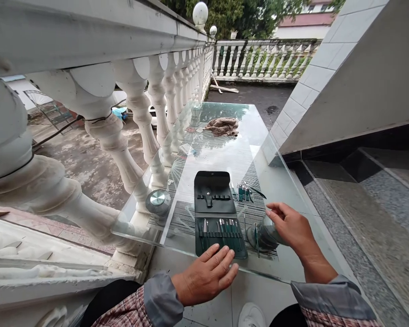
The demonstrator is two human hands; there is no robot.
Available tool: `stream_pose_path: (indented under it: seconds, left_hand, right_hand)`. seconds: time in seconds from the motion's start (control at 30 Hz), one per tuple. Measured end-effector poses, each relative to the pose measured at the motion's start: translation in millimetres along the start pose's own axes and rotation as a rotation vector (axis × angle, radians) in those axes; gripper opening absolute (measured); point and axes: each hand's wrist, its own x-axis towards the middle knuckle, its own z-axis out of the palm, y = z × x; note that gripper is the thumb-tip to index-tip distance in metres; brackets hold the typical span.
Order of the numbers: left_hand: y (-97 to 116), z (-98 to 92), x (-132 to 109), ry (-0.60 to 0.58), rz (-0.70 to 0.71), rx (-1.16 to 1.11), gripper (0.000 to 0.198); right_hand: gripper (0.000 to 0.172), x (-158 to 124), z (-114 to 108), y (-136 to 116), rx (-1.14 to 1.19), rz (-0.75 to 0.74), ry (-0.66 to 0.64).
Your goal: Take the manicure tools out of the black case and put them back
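A dark green case (215, 206) lies unfolded on the glass table, its lower half holding several slim metal tools (221, 226) in loops. My left hand (209, 274) rests at the case's near edge, fingers spread, holding nothing. To the right, my right hand (289, 225) hovers over the glass with fingers bent and apart, nothing visible between them. Several nail clippers (243, 192) and a dark curved tool (256, 190) lie right of the case's upper half. Two thin tools, one of them green (256, 240), lie between the case and my right hand.
A crumpled brown cloth (222, 126) lies at the far part of the glass table (293, 204). A round metal disc (157, 198) shows at the left. White balusters (122, 150) line the left side; stone steps (368, 218) are on the right.
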Motion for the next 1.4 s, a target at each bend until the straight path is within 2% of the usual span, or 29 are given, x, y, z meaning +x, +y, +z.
stream_pose_path:
  seconds: [0.07,0.17,0.33,0.47,0.63,0.8,1.0,1.13,1.4]
  left_hand:
    - [0,0.7,0,0.006,-0.003,0.002,0.036]
    - [1,2.6,1,0.01,-0.007,0.006,0.036]
    - [2,5.5,2,0.007,-0.006,0.017,0.036]
    - [3,4.8,3,0.013,-0.006,0.027,0.037]
    - [3,3.1,3,0.002,-0.006,0.039,0.039]
    - [3,3.6,3,-0.013,-0.002,0.034,0.038]
    - [3,7.0,2,0.004,0.004,0.013,0.038]
    - [2,7.3,2,0.031,0.006,0.009,0.035]
    - [3,7.4,3,0.042,-0.002,0.011,0.034]
  right_hand:
    - [0.02,-5,-3,9,-0.07,0.006,-0.111]
    - [0.019,-15,-3,12,-0.137,-0.063,-0.226]
    - [0.022,-30,0,3,-0.138,-0.168,-0.276]
    - [0.015,-33,-2,-1,-0.147,-0.18,-0.315]
    - [0.009,-28,-2,10,-0.132,-0.182,-0.298]
    - [0.009,-24,6,14,-0.133,-0.196,-0.218]
    - [0.017,-29,13,0,-0.272,-0.279,-0.156]
    - [0.013,-31,17,-11,-0.396,-0.298,-0.154]
    - [0.014,-27,30,-30,-0.425,-0.35,-0.18]
